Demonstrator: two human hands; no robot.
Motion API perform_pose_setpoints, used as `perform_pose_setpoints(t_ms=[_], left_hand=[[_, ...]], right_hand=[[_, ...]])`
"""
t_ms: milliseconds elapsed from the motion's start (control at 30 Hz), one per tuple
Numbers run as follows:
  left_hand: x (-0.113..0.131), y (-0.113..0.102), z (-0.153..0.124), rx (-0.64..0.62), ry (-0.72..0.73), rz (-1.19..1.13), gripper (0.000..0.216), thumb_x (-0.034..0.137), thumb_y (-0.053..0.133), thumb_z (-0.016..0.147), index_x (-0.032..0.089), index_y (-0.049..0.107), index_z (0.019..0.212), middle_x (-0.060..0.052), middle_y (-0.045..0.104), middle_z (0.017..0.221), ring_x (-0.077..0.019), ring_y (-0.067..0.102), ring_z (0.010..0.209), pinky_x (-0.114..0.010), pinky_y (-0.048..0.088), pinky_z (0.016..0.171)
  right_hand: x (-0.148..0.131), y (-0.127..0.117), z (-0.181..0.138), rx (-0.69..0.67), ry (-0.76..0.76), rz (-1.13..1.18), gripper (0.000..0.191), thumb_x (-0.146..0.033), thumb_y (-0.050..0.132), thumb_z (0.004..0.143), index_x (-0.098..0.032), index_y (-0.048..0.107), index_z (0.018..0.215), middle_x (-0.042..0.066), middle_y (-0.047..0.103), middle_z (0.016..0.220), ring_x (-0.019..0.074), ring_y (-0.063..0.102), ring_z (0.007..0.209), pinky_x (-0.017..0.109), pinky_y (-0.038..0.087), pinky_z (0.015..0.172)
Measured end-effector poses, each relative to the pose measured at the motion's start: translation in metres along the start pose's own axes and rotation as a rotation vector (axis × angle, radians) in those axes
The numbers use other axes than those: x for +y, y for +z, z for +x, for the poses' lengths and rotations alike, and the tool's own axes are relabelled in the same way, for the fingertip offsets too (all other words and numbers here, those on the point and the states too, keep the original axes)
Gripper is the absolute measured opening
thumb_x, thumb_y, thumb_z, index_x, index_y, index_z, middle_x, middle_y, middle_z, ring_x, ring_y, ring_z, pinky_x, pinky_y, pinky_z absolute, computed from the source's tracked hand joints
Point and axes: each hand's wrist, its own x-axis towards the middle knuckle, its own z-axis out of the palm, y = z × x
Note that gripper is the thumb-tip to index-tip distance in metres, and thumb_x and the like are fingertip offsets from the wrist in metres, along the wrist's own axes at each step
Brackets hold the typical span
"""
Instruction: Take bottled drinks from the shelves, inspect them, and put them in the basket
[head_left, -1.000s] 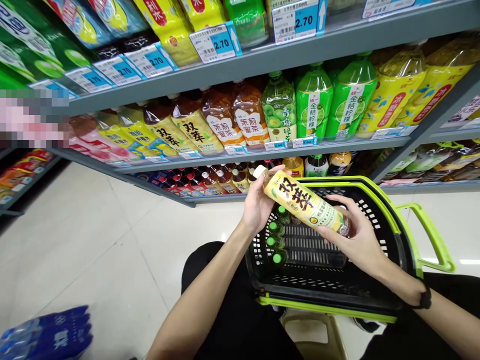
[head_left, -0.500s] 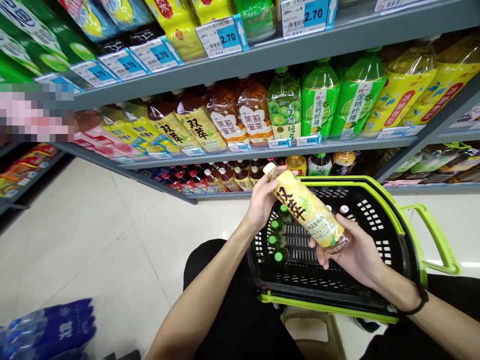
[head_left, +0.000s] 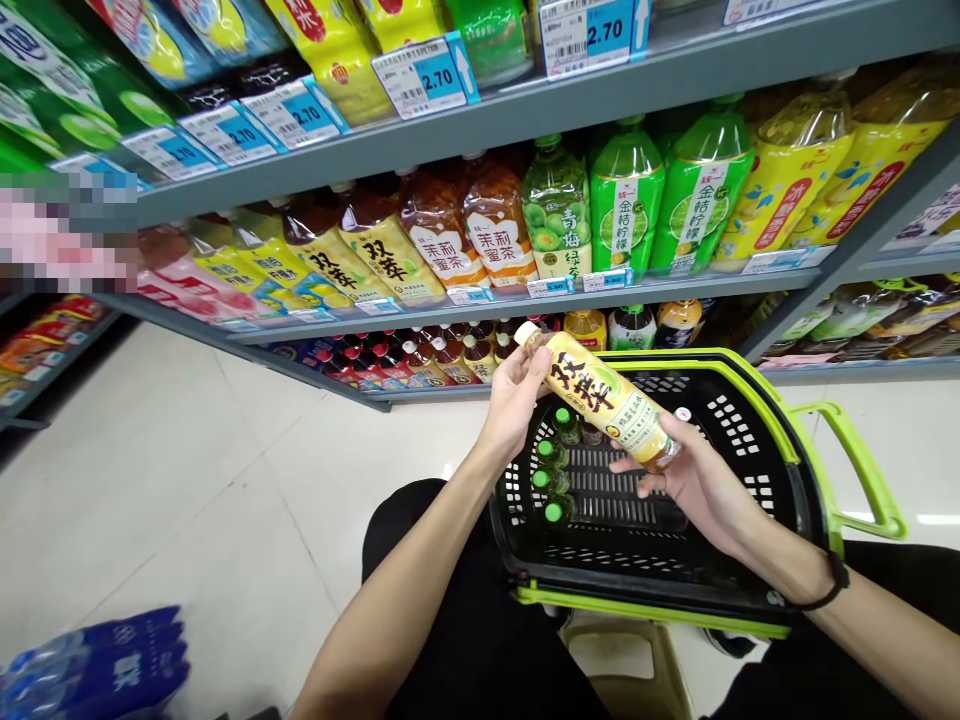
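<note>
A drink bottle with a yellow label and pale cap lies slanted between my hands, above the basket. Around its neck end my left hand is closed. At the bottle's base, my right hand grips with the thumb on top and fingers beneath. Below them stands a black shopping basket with lime-green trim. Along its left side are several green-capped bottles, upright. A white-capped bottle shows behind my right hand; other bottles in there are partly hidden by the held one.
A grey shelf unit in front carries rows of drink bottles with price tags. The basket's green handle sticks out at right. A blue-wrapped pack of bottles sits on the floor at lower left. A stool shows below the basket.
The bottle has rolled slightly in my hands, so its label faces me more fully. The whole view has shifted a little; both hands keep their hold.
</note>
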Motion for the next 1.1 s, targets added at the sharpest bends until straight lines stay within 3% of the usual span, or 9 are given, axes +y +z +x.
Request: perform_pose_setpoints(t_ms=[133, 267, 400, 533, 733, 900, 1100], left_hand=[[0.005, 0.001, -0.001, -0.065, -0.023, -0.083, 0.048, 0.061, 0.061, 0.093, 0.022, 0.073, 0.118, -0.01, 0.071, 0.133, -0.0284, 0.061, 0.127, -0.04, 0.051, 0.1], [0.006, 0.0, -0.003, -0.062, -0.038, -0.081, 0.043, 0.056, 0.068, 0.091, 0.022, 0.073, 0.116, -0.01, 0.072, 0.128, -0.0253, 0.065, 0.12, -0.036, 0.052, 0.095], [0.005, -0.003, -0.003, -0.031, -0.046, -0.07, 0.042, 0.056, 0.071, 0.089, 0.021, 0.073, 0.112, -0.009, 0.073, 0.126, -0.0227, 0.067, 0.112, -0.032, 0.053, 0.088], [0.002, -0.004, -0.001, -0.011, -0.079, -0.068, 0.047, 0.06, 0.069, 0.089, 0.02, 0.075, 0.114, -0.008, 0.075, 0.117, -0.0226, 0.067, 0.107, -0.031, 0.053, 0.084], [-0.001, -0.001, -0.002, -0.017, -0.219, -0.112, 0.047, 0.063, 0.065, 0.09, 0.022, 0.074, 0.111, -0.008, 0.076, 0.113, -0.024, 0.066, 0.105, -0.032, 0.052, 0.082], [-0.002, -0.002, 0.001, 0.0, -0.264, -0.156, 0.042, 0.054, 0.064, 0.092, 0.022, 0.07, 0.117, -0.008, 0.074, 0.119, -0.0235, 0.067, 0.104, -0.032, 0.052, 0.082], [0.005, -0.003, 0.005, -0.064, -0.262, -0.236, 0.064, 0.063, 0.037, 0.1, 0.011, 0.068, 0.123, -0.016, 0.072, 0.131, -0.0311, 0.064, 0.124, -0.044, 0.048, 0.106]], right_hand=[[-0.001, -0.001, -0.003, -0.012, 0.112, 0.088, 0.052, -0.058, 0.049, 0.098, -0.013, 0.073, 0.11, 0.012, 0.078, 0.077, 0.0205, 0.072, 0.057, 0.026, 0.057, 0.05], [0.001, -0.001, -0.004, -0.036, 0.202, 0.093, 0.065, -0.064, 0.038, 0.097, -0.011, 0.076, 0.091, 0.013, 0.075, 0.064, 0.0197, 0.067, 0.043, 0.025, 0.049, 0.04], [0.002, -0.002, -0.003, -0.098, 0.246, 0.097, 0.077, -0.069, 0.033, 0.096, -0.009, 0.077, 0.079, 0.015, 0.073, 0.061, 0.0199, 0.068, 0.043, 0.024, 0.049, 0.04], [0.003, -0.003, -0.005, -0.255, 0.281, 0.09, 0.089, -0.078, 0.029, 0.092, -0.006, 0.078, 0.075, 0.018, 0.074, 0.06, 0.0221, 0.071, 0.046, 0.024, 0.049, 0.042], [-0.002, 0.001, -0.012, -0.435, 0.331, 0.068, 0.102, -0.083, 0.015, 0.091, -0.005, 0.078, 0.074, 0.021, 0.074, 0.059, 0.0245, 0.073, 0.049, 0.024, 0.048, 0.041], [-0.001, 0.004, -0.013, -0.366, 0.213, -0.018, 0.09, -0.081, 0.029, 0.092, -0.006, 0.077, 0.078, 0.023, 0.078, 0.072, 0.0243, 0.074, 0.051, 0.025, 0.052, 0.044], [0.01, 0.004, -0.011, -0.152, 0.06, -0.177, 0.066, -0.073, 0.059, 0.089, -0.011, 0.076, 0.102, 0.017, 0.081, 0.084, 0.0247, 0.078, 0.066, 0.028, 0.061, 0.054]])
